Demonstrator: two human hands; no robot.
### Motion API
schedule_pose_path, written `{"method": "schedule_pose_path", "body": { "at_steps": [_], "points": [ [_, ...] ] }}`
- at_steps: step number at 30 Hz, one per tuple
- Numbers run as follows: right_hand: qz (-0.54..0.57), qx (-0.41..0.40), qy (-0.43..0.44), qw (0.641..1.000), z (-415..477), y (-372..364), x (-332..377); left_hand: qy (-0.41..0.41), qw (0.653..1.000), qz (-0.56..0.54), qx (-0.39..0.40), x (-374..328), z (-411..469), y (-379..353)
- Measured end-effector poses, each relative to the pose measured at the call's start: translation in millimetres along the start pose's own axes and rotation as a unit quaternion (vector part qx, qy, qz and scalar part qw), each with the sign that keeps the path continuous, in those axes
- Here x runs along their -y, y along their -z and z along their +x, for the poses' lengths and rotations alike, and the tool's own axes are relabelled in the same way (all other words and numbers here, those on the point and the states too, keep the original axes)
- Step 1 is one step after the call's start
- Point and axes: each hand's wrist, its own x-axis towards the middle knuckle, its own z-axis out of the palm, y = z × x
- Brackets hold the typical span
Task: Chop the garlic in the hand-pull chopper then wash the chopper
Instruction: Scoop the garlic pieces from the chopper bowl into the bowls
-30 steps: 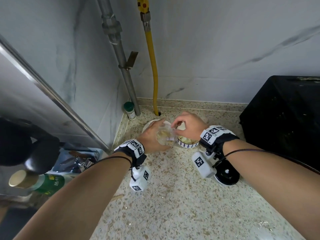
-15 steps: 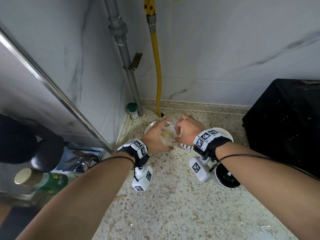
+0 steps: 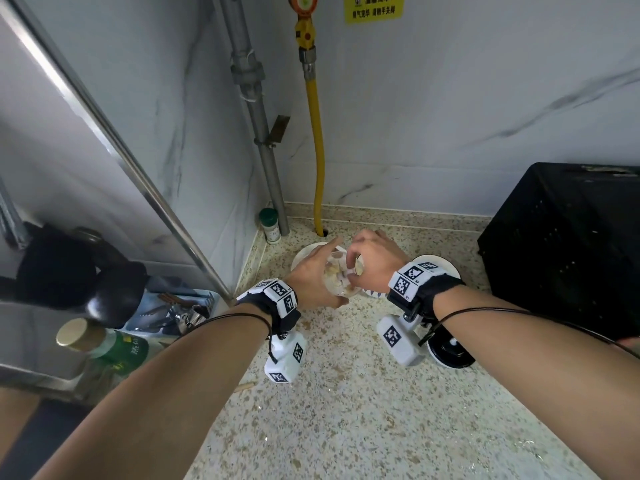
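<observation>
Ok, L hand (image 3: 311, 275) is gripping the clear chopper cup (image 3: 337, 289), fingers wrapped round its left side, cup tipped a bit toward the right. I see the cup held just above the table (image 3: 346, 410), far-centre, in front of a white plate (image 3: 303, 254). Pale chopped garlic (image 3: 332, 271) sits inside the cup.

R hand (image 3: 375, 258) is over the cup mouth, fingers curled down into it. Can't tell if it's pinching anything; fingertips are hidden by the cup rim and knuckles.

A small patterned bowl (image 3: 373, 293) peeks out under the R wrist, just right of the cup. A black round lid (image 3: 450, 351) w/ white knob lies flat on the table, near right, partly behind the wrist tracker.

Far corner: small jar w/ green cap (image 3: 270, 225) beside the grey pipe (image 3: 259, 133), yellow pipe (image 3: 318, 150) going down into the table just right of it. Black crate (image 3: 568, 244) on the far right. Left, off the table edge: bottle w/ green label (image 3: 110, 351) and a tray of utensils (image 3: 173, 310).
</observation>
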Motion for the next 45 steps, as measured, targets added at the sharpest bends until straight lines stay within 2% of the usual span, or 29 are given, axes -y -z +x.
{"method": "schedule_pose_path", "body": {
  "at_steps": [5,22,32,39,42,45],
  "points": [
    [0.0,-0.034,0.05,0.998,-5,11,6,0.0,1.0,-0.007,-0.004,-7,-6,1],
    [-0.076,-0.046,0.09,0.992,-16,9,25,-0.01,0.999,-0.052,-0.01,-16,-20,5],
    [0.014,-0.031,0.1,0.994,-17,12,20,-0.02,0.996,-0.088,-0.026,-15,-20,3],
    [0.044,-0.13,0.062,0.989,-13,14,-11,-0.031,0.996,-0.07,-0.046,-6,-16,-4],
    [0.068,-0.138,0.042,0.987,-12,11,-23,-0.029,0.996,-0.066,-0.055,-2,-11,-5],
    [0.114,-0.135,0.079,0.981,-10,6,-25,-0.027,0.995,-0.079,-0.045,-4,-7,-5]
  ]
}}
